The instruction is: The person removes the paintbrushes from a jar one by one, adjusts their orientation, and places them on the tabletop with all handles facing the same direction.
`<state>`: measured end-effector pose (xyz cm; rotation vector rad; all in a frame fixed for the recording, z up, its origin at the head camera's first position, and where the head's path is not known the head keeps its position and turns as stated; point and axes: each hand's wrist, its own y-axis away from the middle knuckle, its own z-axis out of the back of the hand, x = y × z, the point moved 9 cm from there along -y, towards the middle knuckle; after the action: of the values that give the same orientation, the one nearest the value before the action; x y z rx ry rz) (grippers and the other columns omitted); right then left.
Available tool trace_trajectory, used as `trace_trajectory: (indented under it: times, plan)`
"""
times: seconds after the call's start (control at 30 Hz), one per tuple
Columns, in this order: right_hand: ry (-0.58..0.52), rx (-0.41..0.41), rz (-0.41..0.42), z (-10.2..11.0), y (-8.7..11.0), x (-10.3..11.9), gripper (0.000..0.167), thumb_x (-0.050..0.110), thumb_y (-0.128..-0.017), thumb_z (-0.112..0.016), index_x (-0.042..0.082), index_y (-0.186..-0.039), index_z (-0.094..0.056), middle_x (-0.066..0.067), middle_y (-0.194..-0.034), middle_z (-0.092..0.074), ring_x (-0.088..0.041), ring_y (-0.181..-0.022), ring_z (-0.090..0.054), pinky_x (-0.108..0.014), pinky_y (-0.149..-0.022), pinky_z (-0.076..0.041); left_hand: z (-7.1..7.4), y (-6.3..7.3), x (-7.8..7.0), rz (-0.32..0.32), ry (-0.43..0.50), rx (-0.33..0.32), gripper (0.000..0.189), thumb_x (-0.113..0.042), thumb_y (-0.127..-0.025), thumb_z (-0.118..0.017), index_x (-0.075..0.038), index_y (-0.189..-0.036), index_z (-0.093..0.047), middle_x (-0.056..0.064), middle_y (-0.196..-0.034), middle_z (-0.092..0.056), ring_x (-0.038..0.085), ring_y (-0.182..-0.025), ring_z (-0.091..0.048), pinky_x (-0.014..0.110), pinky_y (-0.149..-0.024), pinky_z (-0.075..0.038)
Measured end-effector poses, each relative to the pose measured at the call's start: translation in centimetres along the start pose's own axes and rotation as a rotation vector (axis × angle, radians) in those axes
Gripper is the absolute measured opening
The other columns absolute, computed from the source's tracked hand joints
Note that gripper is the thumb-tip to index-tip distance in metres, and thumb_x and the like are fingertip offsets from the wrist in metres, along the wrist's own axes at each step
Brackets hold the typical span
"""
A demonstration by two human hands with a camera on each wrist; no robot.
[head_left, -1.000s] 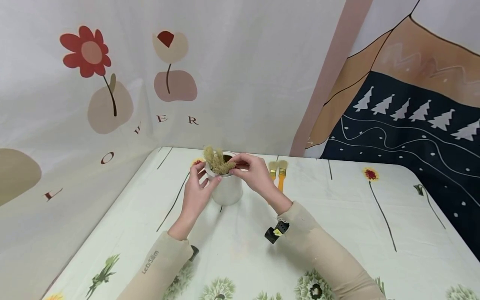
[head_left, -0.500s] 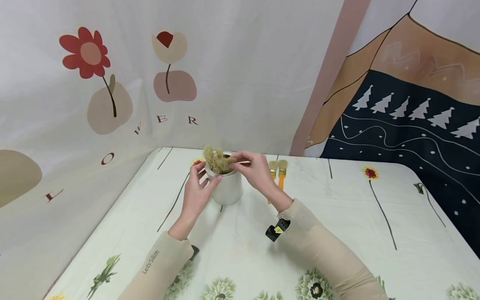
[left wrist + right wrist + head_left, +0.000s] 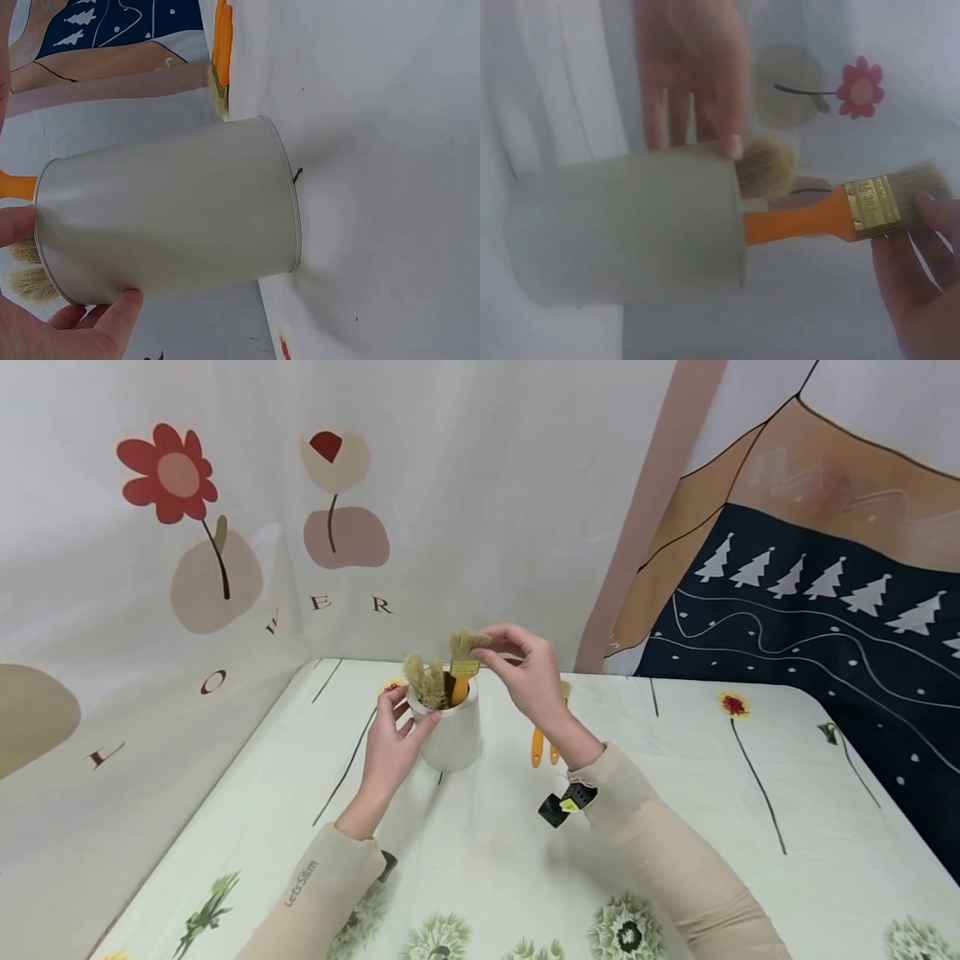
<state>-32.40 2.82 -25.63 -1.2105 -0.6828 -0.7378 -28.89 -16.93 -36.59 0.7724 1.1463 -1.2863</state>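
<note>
A white cylindrical can (image 3: pixel 453 745) stands upright on the table. My left hand (image 3: pixel 388 745) holds it near the rim, with fingers on the far side and the thumb on the near side. Between thumb and fingers, my right hand (image 3: pixel 531 681) pinches a flat paintbrush (image 3: pixel 802 219) by its bristles. That brush has an orange handle and a gold ferrule; the handle's lower part is hidden inside the can. Other brush bristles (image 3: pixel 425 681) stick up from the can's left side, right beside my left fingers.
Two more orange-handled paintbrushes (image 3: pixel 537 747) lie on the table right of the can, partly hidden behind my right wrist. The tablecloth (image 3: pixel 480 852) is white with printed flowers. A printed curtain (image 3: pixel 480 527) hangs close behind the can.
My right hand has risen and moved slightly right, drawing one paintbrush upward so its ferrule and part of the handle now show above the rim. My left hand stays on the can.
</note>
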Motion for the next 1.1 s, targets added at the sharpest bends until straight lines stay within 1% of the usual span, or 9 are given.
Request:
trace_trajectory:
  times: [0.2,0.27,0.4,0.47,0.53,0.6,0.8,1.0,1.1]
  plan:
    - [-0.054,-0.116,0.06,2.5,-0.5,1.5,0.018,0.006,-0.09,-0.072,-0.002,-0.107,-0.07,-0.018,-0.103,-0.071,-0.005,-0.09,-0.07,-0.023,-0.081,-0.063,0.0,0.0,0.0,-0.009,0.009,-0.003,0.066,-0.024,-0.095,-0.068,-0.001,-0.147,-0.033,0.019,-0.158,-0.035,0.037,-0.147,-0.036,0.047,-0.121,-0.038]
    - [-0.077,-0.158,0.083,3.5,-0.6,1.9,0.019,0.004,-0.089,-0.073,-0.004,-0.106,-0.07,-0.016,-0.102,-0.072,0.0,-0.088,-0.07,-0.022,-0.08,-0.063,0.0,0.0,-0.1,-0.016,0.007,-0.004,0.066,-0.023,-0.095,-0.068,-0.001,-0.147,-0.034,0.019,-0.158,-0.035,0.037,-0.147,-0.036,0.047,-0.121,-0.039]
    - [-0.103,-0.219,0.125,5.5,-0.8,2.3,0.021,0.005,-0.089,-0.073,-0.006,-0.106,-0.069,0.002,-0.096,-0.072,-0.003,-0.088,-0.071,-0.025,-0.08,-0.064,0.1,-0.1,-0.1,-0.029,-0.005,-0.013,0.067,-0.022,-0.094,-0.069,-0.001,-0.147,-0.034,0.019,-0.157,-0.036,0.037,-0.146,-0.037,0.048,-0.119,-0.041]
    - [-0.104,-0.239,0.113,6.6,-0.9,1.9,0.021,0.005,-0.089,-0.072,-0.007,-0.107,-0.069,0.012,-0.094,-0.07,-0.004,-0.087,-0.071,-0.024,-0.08,-0.064,0.2,-0.2,-0.1,-0.031,-0.012,-0.016,0.067,-0.022,-0.094,-0.069,-0.001,-0.147,-0.033,0.019,-0.157,-0.035,0.038,-0.145,-0.038,0.048,-0.119,-0.041]
    - [-0.101,-0.255,0.078,7.7,-1.0,1.0,0.022,0.004,-0.09,-0.071,-0.008,-0.108,-0.068,0.017,-0.091,-0.069,-0.003,-0.086,-0.07,-0.023,-0.08,-0.064,0.1,-0.1,0.1,-0.022,-0.021,-0.014,0.068,-0.022,-0.094,-0.069,-0.002,-0.148,-0.033,0.019,-0.157,-0.035,0.037,-0.145,-0.038,0.048,-0.119,-0.042]
    - [-0.079,-0.271,0.025,8.8,-0.9,-0.3,0.022,0.004,-0.09,-0.071,-0.008,-0.108,-0.068,0.017,-0.09,-0.068,-0.002,-0.084,-0.069,-0.02,-0.079,-0.063,0.1,0.0,0.3,-0.014,-0.026,-0.008,0.068,-0.023,-0.094,-0.069,-0.002,-0.148,-0.032,0.019,-0.158,-0.034,0.037,-0.146,-0.038,0.047,-0.118,-0.042]
    - [0.041,-0.294,-0.166,11.6,-0.4,-5.1,0.024,0.01,-0.091,-0.071,-0.004,-0.11,-0.069,0.007,-0.093,-0.068,-0.001,-0.083,-0.065,-0.013,-0.077,-0.06,0.0,0.3,0.7,-0.002,-0.025,-0.007,0.068,-0.023,-0.094,-0.07,-0.004,-0.148,-0.032,0.017,-0.159,-0.033,0.036,-0.146,-0.037,0.045,-0.118,-0.043]
    - [0.129,-0.282,-0.306,13.3,-0.4,-9.7,0.024,0.014,-0.093,-0.071,-0.002,-0.111,-0.069,0.013,-0.087,-0.063,0.001,-0.077,-0.064,-0.012,-0.073,-0.06,0.0,0.1,0.7,-0.015,-0.023,-0.003,0.068,-0.022,-0.095,-0.069,-0.003,-0.148,-0.032,0.018,-0.159,-0.033,0.037,-0.147,-0.036,0.046,-0.118,-0.042]
    - [0.168,-0.281,-0.383,14.2,0.0,-11.9,0.025,0.015,-0.094,-0.07,-0.001,-0.112,-0.069,0.013,-0.085,-0.064,0.003,-0.073,-0.064,-0.015,-0.074,-0.061,0.0,0.0,0.5,-0.023,-0.023,-0.003,0.068,-0.021,-0.095,-0.069,-0.003,-0.148,-0.032,0.018,-0.159,-0.034,0.037,-0.146,-0.037,0.046,-0.118,-0.043]
